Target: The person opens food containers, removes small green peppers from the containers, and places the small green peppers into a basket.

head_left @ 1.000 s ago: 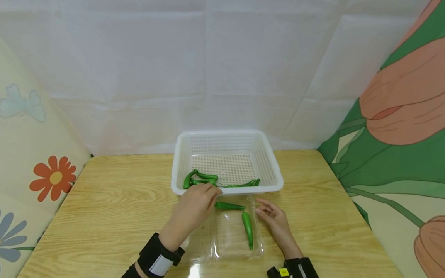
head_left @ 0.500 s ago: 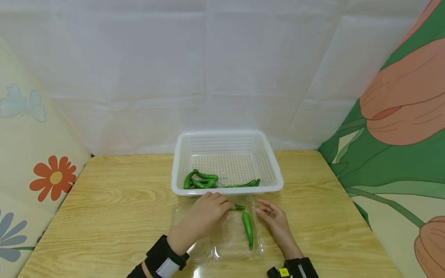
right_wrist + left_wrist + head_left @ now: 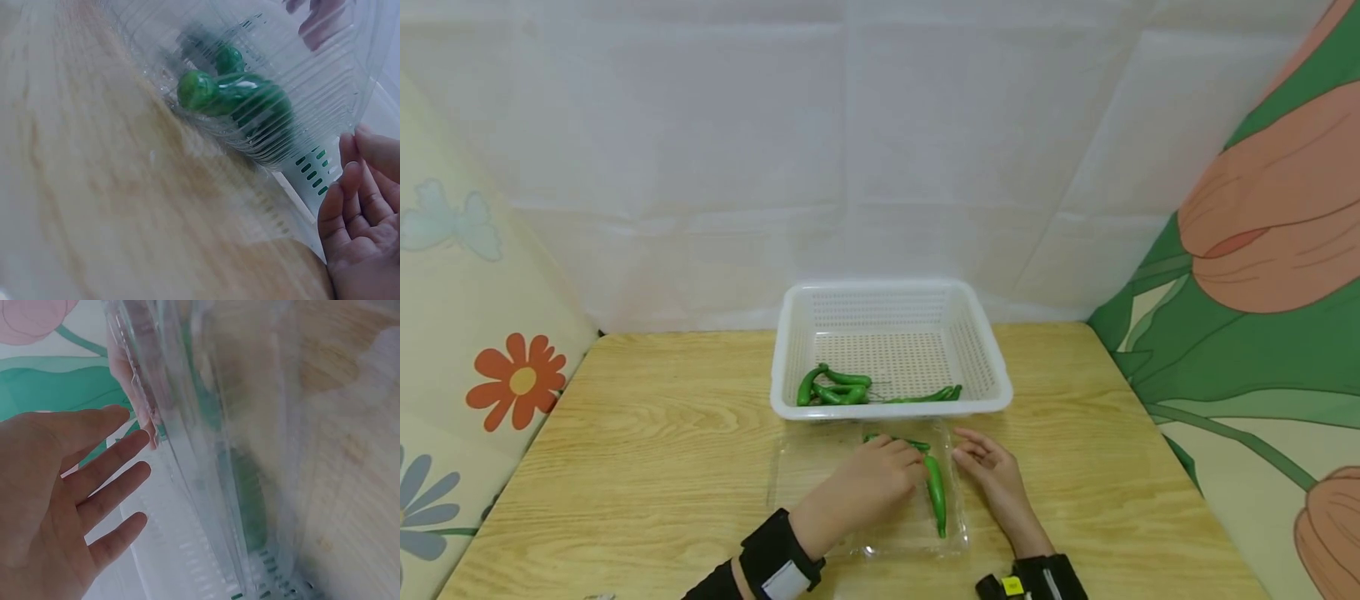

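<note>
My left hand (image 3: 876,479) reaches over a clear plastic clamshell box (image 3: 805,454), back of the hand up. Its fingers are spread and hold nothing in the left wrist view. Two green chili peppers lie in the box's right half: one crosswise pepper (image 3: 919,446) at the far end, partly covered by the left hand, and one lengthwise pepper (image 3: 937,500) near the right side, close to those fingertips. My right hand (image 3: 996,483) rests beside the box's right edge with loosely bent fingers, fingertips right at the rim. Through the ribbed wall, the right wrist view shows green peppers (image 3: 250,100).
A white slotted basket (image 3: 992,358) stands directly behind the box, with several green peppers (image 3: 838,392) at its front left and a few more (image 3: 925,397) at front right. Both sit on a wooden table (image 3: 662,442). A white sheet (image 3: 850,167) hangs behind.
My left hand has moved rightward and nearer, from the basket's front rim across the crosswise pepper toward the lengthwise one. My right hand has stayed in place.
</note>
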`<act>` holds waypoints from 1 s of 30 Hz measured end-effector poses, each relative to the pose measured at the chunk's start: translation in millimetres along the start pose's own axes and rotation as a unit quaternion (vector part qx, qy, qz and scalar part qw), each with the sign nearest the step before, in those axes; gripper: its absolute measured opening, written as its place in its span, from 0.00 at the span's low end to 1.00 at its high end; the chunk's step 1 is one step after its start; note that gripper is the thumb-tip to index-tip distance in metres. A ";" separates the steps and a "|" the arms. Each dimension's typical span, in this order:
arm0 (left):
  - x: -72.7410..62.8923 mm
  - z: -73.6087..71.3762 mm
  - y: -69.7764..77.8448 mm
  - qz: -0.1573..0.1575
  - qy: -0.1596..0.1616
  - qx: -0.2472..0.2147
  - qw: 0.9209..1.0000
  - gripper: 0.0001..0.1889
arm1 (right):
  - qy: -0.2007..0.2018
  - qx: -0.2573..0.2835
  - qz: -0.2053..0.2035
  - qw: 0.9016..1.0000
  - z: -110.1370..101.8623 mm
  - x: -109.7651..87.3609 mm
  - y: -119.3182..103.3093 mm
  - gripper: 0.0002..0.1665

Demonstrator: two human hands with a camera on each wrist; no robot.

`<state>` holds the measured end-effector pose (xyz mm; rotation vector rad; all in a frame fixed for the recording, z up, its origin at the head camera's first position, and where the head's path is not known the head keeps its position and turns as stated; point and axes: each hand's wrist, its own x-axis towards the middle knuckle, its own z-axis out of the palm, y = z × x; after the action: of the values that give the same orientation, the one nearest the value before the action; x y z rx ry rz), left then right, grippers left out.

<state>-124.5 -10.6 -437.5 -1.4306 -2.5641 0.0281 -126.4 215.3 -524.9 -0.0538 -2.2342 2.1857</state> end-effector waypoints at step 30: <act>16.8 13.8 10.0 0.035 -0.034 0.127 0.991 0.08 | 0.000 0.002 0.001 1.000 -0.3 0.4 0.7 0.23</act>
<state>-127.2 10.0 -449.3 -1.4423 -2.4534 0.4057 -126.8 215.6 -525.6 -0.0570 -2.2300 2.1917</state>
